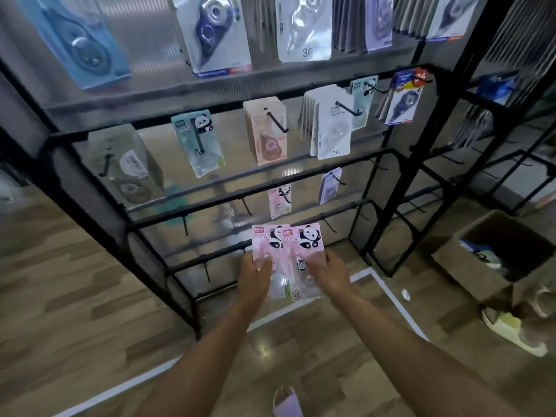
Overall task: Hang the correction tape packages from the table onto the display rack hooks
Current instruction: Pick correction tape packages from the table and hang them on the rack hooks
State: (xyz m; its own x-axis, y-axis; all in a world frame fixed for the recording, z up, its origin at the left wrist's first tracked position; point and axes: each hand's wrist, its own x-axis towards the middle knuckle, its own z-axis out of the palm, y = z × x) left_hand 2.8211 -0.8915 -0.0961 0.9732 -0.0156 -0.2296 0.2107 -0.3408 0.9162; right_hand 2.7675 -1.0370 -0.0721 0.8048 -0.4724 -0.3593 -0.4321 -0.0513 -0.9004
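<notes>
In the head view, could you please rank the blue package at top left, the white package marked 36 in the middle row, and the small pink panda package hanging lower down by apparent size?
1. Blue package, though camera nearness inflates it.
2. White package marked 36.
3. Pink panda package.

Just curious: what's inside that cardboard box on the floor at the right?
The cardboard box is open; blue and white packaged items show at the top. Its walls hide anything deeper.

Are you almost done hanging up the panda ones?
Partly. One pink panda package already hangs on the display rack. Both the left hand and right hand hold more pink panda packages, not yet hung. Several empty hooks remain.
</notes>
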